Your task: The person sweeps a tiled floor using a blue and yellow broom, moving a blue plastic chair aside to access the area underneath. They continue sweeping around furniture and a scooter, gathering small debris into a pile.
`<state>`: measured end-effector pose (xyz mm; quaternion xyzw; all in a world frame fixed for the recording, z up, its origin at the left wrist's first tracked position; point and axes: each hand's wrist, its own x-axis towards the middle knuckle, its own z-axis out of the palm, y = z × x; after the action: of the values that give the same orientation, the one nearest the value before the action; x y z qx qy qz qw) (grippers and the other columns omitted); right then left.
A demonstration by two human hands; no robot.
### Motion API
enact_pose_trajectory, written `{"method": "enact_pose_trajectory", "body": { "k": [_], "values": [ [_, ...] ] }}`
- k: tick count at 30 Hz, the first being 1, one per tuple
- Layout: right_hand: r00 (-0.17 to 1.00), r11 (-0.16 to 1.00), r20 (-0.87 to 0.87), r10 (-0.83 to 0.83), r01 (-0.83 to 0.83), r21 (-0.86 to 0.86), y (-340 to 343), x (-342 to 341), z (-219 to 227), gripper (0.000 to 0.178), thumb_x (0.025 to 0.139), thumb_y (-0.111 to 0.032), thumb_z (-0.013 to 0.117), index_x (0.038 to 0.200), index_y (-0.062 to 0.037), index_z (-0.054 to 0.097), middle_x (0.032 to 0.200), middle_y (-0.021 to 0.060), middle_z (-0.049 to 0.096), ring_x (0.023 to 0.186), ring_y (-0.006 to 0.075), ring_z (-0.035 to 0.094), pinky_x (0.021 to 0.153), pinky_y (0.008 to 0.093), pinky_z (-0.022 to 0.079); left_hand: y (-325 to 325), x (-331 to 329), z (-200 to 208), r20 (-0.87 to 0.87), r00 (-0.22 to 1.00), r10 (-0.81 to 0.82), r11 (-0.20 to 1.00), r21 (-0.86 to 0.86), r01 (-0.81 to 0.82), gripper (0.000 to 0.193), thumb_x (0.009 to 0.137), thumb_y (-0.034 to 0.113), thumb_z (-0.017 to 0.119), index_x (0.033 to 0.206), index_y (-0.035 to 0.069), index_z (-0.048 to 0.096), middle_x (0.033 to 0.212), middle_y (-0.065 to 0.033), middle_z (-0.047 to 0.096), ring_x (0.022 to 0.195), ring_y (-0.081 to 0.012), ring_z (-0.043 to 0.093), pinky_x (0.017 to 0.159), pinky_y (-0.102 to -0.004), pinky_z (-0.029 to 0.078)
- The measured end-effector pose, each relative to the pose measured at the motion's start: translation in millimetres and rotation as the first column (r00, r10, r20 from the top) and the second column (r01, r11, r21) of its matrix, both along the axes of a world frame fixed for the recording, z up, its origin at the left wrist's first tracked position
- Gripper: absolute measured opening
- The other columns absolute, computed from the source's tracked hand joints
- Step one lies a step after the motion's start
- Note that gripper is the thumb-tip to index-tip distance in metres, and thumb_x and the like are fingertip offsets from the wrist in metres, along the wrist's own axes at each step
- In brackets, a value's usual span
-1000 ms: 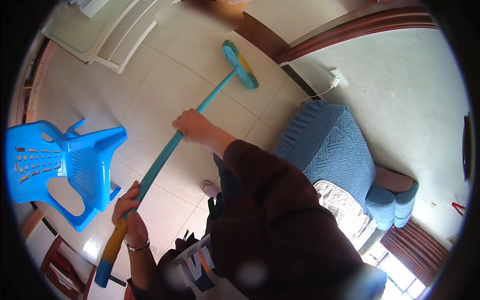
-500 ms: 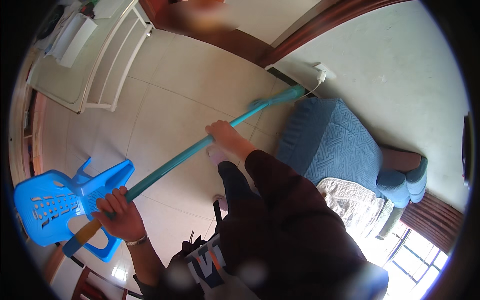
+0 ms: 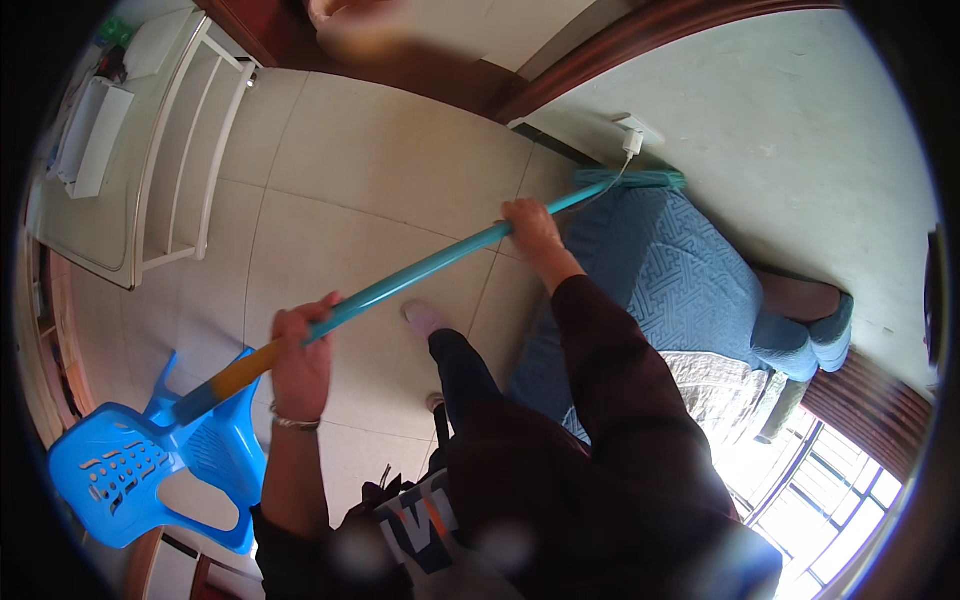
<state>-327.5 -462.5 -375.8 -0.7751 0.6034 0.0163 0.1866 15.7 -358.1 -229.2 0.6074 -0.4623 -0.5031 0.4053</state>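
Observation:
A long teal broom (image 3: 415,272) with a yellow and blue handle end slants across the view, from lower left to upper right. Closed round its upper part, just past the yellow band, is my left hand (image 3: 302,362). Farther along, my right hand (image 3: 532,230) grips the pole toward the head. The green-teal broom head (image 3: 645,179) lies between the wall and the blue-covered seat, below a plugged-in white charger (image 3: 632,142). Its underside is hidden.
A blue plastic chair (image 3: 115,470) stands at lower left, under the handle end. At upper left is a light table (image 3: 105,235) with papers. The sofa-like seat under a blue quilted cover (image 3: 680,280) fills the right. A white cable (image 3: 610,180) hangs by the wall.
Both hands have carried the broom rightward, its head going from the open floor to the corner by the wall and seat. My left hand has risen away from the chair.

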Motion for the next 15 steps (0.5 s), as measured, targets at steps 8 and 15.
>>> {"method": "enact_pose_trajectory", "body": {
  "k": [8, 15],
  "values": [
    [0.995, 0.996, -0.053, 0.08, -0.078, 0.03, -5, -7, -61, 0.022, 0.072, -0.025, 0.067, 0.072, -0.0082, 0.054, 0.074, 0.0117, 0.054, 0.08, 0.0338, 0.053, 0.071, 0.0422, 0.044, -8, -22, 4, -0.438, 0.896, 0.079, 0.994, 0.098, -0.039, 0.014, 0.094, 0.02, 0.044, 0.084, 0.011, 0.045, 0.096, -0.0113, 0.061, 0.114, -0.0297, 0.05, 0.105, -0.053, 0.024],
    [0.916, 0.979, 0.354, 0.192, -0.152, -0.138, 7, 132, -1, 0.025, 0.071, -0.029, 0.067, 0.07, -0.0093, 0.053, 0.07, 0.0093, 0.053, 0.074, 0.0301, 0.053, 0.068, 0.0398, 0.045, 1, 54, 88, -0.661, 0.732, 0.165, 0.881, -0.235, -0.411, 0.026, 0.096, 0.023, 0.036, 0.073, 0.011, 0.041, 0.061, -0.0038, 0.037, 0.059, -0.0148, 0.035, 0.065, -0.0346, 0.032]
  ]
}}
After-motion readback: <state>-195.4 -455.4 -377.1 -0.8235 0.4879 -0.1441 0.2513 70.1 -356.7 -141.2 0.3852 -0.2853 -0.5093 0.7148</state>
